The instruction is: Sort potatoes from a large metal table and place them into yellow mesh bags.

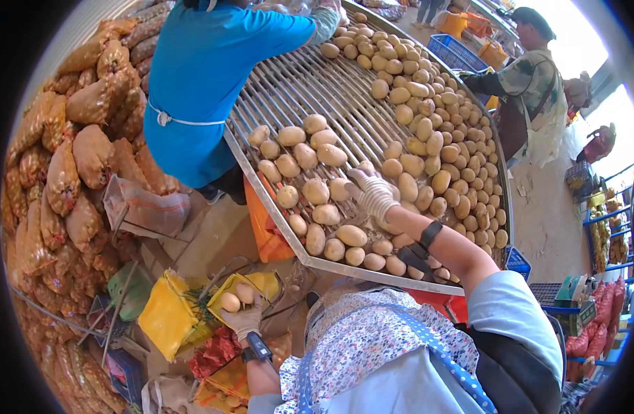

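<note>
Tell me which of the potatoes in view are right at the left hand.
The two potatoes side by side at the gloved left hand, by the yellow bag. Unlike those on the slatted table, they are off its left side.

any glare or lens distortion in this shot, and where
Head view: glare whites out the bright opening at upper right; head view: fisheye distortion bows the slatted table's right edge, with black around the picture's sides; head view: potatoes near the centre look fairly sharp.
</note>
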Motion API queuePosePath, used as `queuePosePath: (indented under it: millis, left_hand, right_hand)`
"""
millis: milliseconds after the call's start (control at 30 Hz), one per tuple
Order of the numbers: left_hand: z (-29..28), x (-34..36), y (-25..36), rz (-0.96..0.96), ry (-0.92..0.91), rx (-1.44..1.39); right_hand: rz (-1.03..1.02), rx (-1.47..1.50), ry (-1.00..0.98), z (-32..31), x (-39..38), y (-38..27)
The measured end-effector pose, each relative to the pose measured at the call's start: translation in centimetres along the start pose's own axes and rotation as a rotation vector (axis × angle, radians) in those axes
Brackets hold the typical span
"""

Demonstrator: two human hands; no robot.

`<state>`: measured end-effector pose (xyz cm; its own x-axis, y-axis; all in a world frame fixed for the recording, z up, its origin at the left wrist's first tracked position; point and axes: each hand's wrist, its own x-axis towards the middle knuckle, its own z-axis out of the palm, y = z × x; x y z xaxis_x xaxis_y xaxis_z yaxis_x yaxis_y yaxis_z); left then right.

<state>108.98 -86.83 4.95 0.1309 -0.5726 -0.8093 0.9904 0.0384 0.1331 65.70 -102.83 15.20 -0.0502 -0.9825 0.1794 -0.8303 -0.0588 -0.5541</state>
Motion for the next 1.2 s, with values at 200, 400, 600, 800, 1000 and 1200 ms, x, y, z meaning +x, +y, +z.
queuePosePath:
  millis: [200,400,600,800,1000,1200]
  left_hand:
    - [1.0,1.1,-1.2,0.051,0.165,0.096]
    - [8.7,-2.5,-10.8,-0.305,-0.425,0.410]
    - [14.8,-6.3,-18.9,-0.330,-0.559,0.592]
    - [15.2,-5.7,-19.2,-0.205,-0.487,0.575]
    - [11.9,-4.7,-16.6,-0.371,-0.260,0.267]
    - [13.0,-5.3,-18.6,-0.391,-0.309,0.369]
  right_hand:
    - [0.180,-0.168,-0.130,1.4,2.0,4.8]
    - [0.250,0.054,-0.232,1.0,3.1,5.8]
    - [0.114,0.900,-0.327,-0.6,2.2,-1.1]
    - [-0.322,0.206,-0.285,0.6,11.0,-0.9]
    - [-0.306,-0.079,-0.697,3.4,19.4,3.1]
    - [-0.510,-0.239,-0.797,2.6,16.2,3.1]
